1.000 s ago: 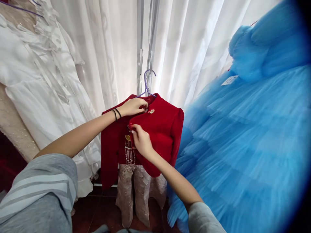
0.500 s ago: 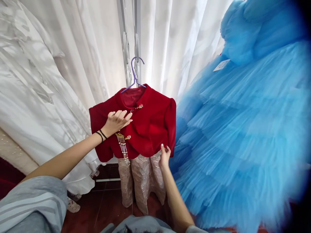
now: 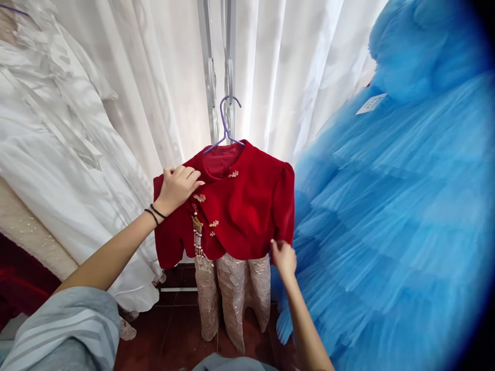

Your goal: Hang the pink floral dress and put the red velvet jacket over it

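Observation:
A short red velvet jacket (image 3: 251, 206) with a stand collar hangs on a purple hanger (image 3: 225, 123). Beaded knot buttons run diagonally down its front, and a gold brooch with beaded tassels (image 3: 198, 239) dangles beside them. My left hand (image 3: 180, 185) rests against the jacket's upper front near the shoulder on the left, fingers curled together on the fabric; its fingertips are partly hidden. Lower down, my right hand (image 3: 285, 259) is closed on the end of the sleeve on the right. Beneath the jacket hangs a pale pink, shiny skirt (image 3: 230, 293).
White gowns (image 3: 50, 154) hang on the left. A large blue tulle dress (image 3: 406, 206) with a white tag (image 3: 371, 103) fills the right side. White curtains (image 3: 263, 67) and a metal stand (image 3: 216, 62) are behind the jacket. Dark red tiles (image 3: 185, 335) cover the floor.
My left hand has shifted from the chest toward the shoulder on the left. My right hand has moved from the hem to the sleeve end. The buttoned front edge lies flatter and more exposed.

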Demonstrator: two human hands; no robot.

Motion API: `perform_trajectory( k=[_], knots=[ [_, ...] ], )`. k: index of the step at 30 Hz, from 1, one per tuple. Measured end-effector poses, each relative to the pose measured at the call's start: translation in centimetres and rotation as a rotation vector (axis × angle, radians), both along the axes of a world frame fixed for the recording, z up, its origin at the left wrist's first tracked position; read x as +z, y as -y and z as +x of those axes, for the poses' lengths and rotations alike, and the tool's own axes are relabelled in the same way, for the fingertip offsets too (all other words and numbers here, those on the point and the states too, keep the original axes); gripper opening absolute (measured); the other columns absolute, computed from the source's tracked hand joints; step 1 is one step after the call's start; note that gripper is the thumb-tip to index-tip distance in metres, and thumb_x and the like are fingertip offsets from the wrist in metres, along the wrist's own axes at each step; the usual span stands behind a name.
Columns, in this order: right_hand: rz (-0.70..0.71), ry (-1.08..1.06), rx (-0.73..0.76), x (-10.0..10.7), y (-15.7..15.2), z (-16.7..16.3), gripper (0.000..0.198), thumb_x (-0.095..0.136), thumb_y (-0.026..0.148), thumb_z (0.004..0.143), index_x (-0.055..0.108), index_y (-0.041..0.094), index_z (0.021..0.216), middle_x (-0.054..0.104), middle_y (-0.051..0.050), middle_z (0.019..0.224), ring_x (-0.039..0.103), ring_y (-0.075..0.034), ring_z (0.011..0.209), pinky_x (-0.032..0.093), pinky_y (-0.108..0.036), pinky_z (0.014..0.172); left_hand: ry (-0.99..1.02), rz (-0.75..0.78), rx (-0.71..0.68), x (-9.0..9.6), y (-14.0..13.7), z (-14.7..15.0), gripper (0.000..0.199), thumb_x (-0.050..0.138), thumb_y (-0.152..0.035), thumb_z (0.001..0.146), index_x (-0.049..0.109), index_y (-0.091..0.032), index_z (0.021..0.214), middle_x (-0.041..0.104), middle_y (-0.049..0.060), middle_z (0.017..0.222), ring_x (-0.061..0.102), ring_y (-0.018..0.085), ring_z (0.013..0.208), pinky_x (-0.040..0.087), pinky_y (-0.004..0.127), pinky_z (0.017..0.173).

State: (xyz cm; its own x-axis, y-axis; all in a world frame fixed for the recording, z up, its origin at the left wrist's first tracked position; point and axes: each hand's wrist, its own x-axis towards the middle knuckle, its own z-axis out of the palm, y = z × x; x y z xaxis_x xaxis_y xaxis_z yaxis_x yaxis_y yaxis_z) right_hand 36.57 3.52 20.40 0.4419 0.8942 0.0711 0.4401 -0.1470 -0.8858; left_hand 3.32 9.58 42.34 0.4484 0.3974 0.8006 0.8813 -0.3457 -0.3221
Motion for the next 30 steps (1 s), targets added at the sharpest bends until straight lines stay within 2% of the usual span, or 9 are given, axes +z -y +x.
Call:
perform_trajectory(
  k=[3,7,11,16,18,21,24,26,30],
  knots=[
    [0.368,0.323,-0.053,8.3,-3.0,1.6,0.039,0.045,0.046,0.092,0.066,0.016,0.106,0.072,-0.017,0.103,0.068,-0.029,0.093,0.051,-0.043,0.085,0.058,0.038,-0.032,1.1,0.4,-0.8,0.031,0.04,-0.036,0.099,0.06,-0.023,0.118,0.064,0.013,0.115,0.056,0.028,0.102,0.035,0.047,0.09],
    [0.937,0.614,0.216,18.7,-8.5,0.6,0.052,0.05,0.045,0.091,0.054,0.016,0.134,0.058,-0.016,0.136,0.053,-0.029,0.125,0.041,-0.045,0.106,-0.02,-0.133,-0.183,3.2,-0.3,-0.2,0.04,0.044,-0.037,0.097,0.051,-0.024,0.135,0.044,0.016,0.143,0.048,0.03,0.124,0.042,0.046,0.099],
    [0.962,0.754,0.405,23.9,-12.1,-1.6,0.043,0.046,0.038,0.094,0.058,0.017,0.13,0.066,-0.014,0.123,0.06,-0.028,0.109,0.044,-0.043,0.097,0.081,-0.34,-0.312,4.8,-1.1,0.6,0.028,0.043,-0.035,0.097,0.061,-0.02,0.111,0.061,0.011,0.119,0.057,0.026,0.11,0.046,0.043,0.097],
    [0.916,0.568,0.234,29.3,-14.0,-2.1,0.037,0.032,0.023,0.099,0.067,0.013,0.104,0.066,-0.005,0.077,0.06,-0.017,0.073,0.043,-0.03,0.075,0.477,-0.498,-0.446,7.3,-3.4,0.1,0.028,0.049,-0.042,0.09,0.061,-0.018,0.094,0.066,0.004,0.087,0.061,0.02,0.082,0.05,0.035,0.082],
    [0.856,0.519,0.287,31.4,-14.2,-2.0,0.035,0.034,0.023,0.098,0.067,0.01,0.096,0.06,-0.003,0.068,0.055,-0.013,0.063,0.041,-0.028,0.07,0.538,-0.762,-0.435,8.1,-4.8,-0.1,0.033,0.05,-0.047,0.087,0.063,-0.017,0.091,0.068,0.005,0.085,0.062,0.02,0.078,0.051,0.033,0.076],
    [0.784,0.577,0.385,31.8,-12.4,-2.2,0.03,0.041,0.027,0.096,0.066,0.011,0.089,0.06,-0.003,0.066,0.052,-0.012,0.06,0.038,-0.027,0.066,0.505,-1.04,-0.327,8.4,-5.5,0.1,0.039,0.047,-0.049,0.088,0.066,-0.016,0.081,0.069,0.007,0.081,0.063,0.022,0.074,0.052,0.034,0.07],
    [0.793,0.718,0.102,28.2,-8.4,-3.1,0.034,0.041,0.038,0.097,0.063,0.014,0.086,0.064,-0.007,0.074,0.055,-0.016,0.065,0.034,-0.027,0.063,0.414,-0.591,-0.292,7.8,-3.6,0.9,0.046,0.037,-0.05,0.094,0.067,-0.016,0.088,0.068,0.01,0.094,0.062,0.025,0.09,0.05,0.04,0.086],
    [0.653,0.843,0.025,25.0,-6.0,-4.0,0.041,0.047,0.052,0.093,0.06,0.015,0.081,0.063,-0.009,0.073,0.056,-0.019,0.065,0.03,-0.028,0.059,0.201,-0.304,-0.288,7.2,-1.6,1.9,0.045,0.044,-0.054,0.092,0.067,-0.018,0.106,0.065,0.011,0.114,0.056,0.028,0.109,0.042,0.046,0.101],
    [0.415,0.929,0.174,22.9,-4.5,-5.0,0.028,0.051,0.04,0.09,0.057,0.017,0.075,0.06,-0.006,0.066,0.052,-0.017,0.058,0.022,-0.028,0.054,-0.259,-0.236,-0.304,6.4,0.3,3.4,0.028,0.057,-0.041,0.091,0.067,-0.022,0.109,0.062,0.01,0.126,0.05,0.029,0.123,0.029,0.05,0.112]
  ],
)
